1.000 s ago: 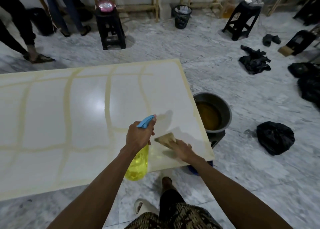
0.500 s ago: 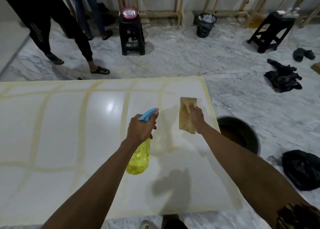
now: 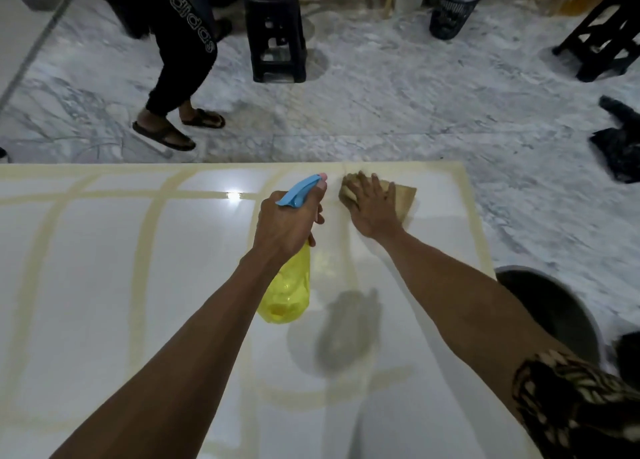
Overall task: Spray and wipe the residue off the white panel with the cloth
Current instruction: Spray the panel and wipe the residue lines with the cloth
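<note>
Your right hand (image 3: 375, 207) is flat on the cloth (image 3: 403, 197), fingers spread and straight, pressing it onto the panel (image 3: 104, 268). That's a press, not a clench. The cloth sits at the panel's far edge, near its far-right corner, just right of the bottle's nozzle.

Your left hand (image 3: 285, 224) is wrapped around the neck of the spray bottle (image 3: 287, 292), with the blue trigger head (image 3: 299, 190) sticking out past the knuckles. I can't tell if a finger is on the trigger.

Handling, judged from the look:
- Cloth: soft, limp, light, probably damp. It bunches under your fingertips on its left side and lies flatter on the right. Keep the palm over its middle so it doesn't fold under as you push.
- Bottle: thin yellow plastic, light, some liquid at the bottom. The neck hold is right. If wet it'll be slippery.
- Panel: stiff, glossy, slick, so the cloth will slide easily. Lean on the yellowish residue stripes (image 3: 145, 250).

Orientation:
- Bottle's long axis runs from near you toward the panel's far edge, nozzle pointing away and slightly right, toward the cloth, body hanging down toward you, above the panel.
- Cloth's long side runs roughly along the panel's far edge.
- Panel's long axis runs left to right across your view.

Most stripes left of the bottle look untouched.
</note>
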The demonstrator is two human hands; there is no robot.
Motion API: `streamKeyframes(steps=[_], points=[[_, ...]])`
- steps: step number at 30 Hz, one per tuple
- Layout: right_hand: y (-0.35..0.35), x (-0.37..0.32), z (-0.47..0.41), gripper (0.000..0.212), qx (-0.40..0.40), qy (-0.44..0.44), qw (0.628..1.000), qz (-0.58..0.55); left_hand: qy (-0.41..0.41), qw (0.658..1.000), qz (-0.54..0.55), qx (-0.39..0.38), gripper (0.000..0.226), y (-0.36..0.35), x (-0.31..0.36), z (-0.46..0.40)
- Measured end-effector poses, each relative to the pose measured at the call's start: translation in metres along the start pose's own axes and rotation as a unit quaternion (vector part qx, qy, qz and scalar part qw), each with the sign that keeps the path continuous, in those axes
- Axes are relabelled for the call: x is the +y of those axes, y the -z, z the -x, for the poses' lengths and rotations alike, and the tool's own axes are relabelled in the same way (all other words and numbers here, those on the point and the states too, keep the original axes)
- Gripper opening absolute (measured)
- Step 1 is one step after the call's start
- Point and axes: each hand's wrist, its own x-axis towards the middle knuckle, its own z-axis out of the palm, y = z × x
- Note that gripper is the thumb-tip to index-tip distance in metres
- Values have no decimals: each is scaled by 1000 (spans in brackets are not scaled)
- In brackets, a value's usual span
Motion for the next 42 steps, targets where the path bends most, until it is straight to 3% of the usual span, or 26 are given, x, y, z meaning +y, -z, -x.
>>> streamKeyframes(steps=[3, 11, 14, 20, 27, 31, 33, 35, 39, 42], points=[[-6, 3, 11, 57, -5, 38, 998, 49, 3, 1000, -24, -14, 35, 6, -12, 0], [-24, 4, 81, 55, -39, 92, 994, 45, 17, 998, -49, -43, 32, 13, -35, 48], [-33, 1, 131, 68, -39, 107, 993, 43, 21, 998, -42, -52, 32, 14, -46, 79], [-54, -11, 250, 73, -74, 88, 993, 27, 23, 996, -42, -75, 37, 30, -75, 158], [-103, -64, 393, 61, -93, 47, 995, 2, 32, 994, -55, -89, 40, 68, -118, 244], [-105, -119, 457, 64, -166, 32, 985, -20, 29, 994, -47, -93, 30, 95, -134, 279], [-94, -147, 477, 60, -224, 21, 971, -79, 29, 994, -46, -99, 27, 105, -138, 290], [-71, -168, 483, 57, -249, -22, 944, -214, 28, 994, -48, -99, 35, 116, -137, 295], [-11, -177, 453, 45, -174, -142, 866, -446, 23, 996, -42, -80, 50, 140, -123, 284], [18, -163, 401, 56, -113, -213, 786, -570, 11, 997, -37, -67, 53, 155, -112, 262]])
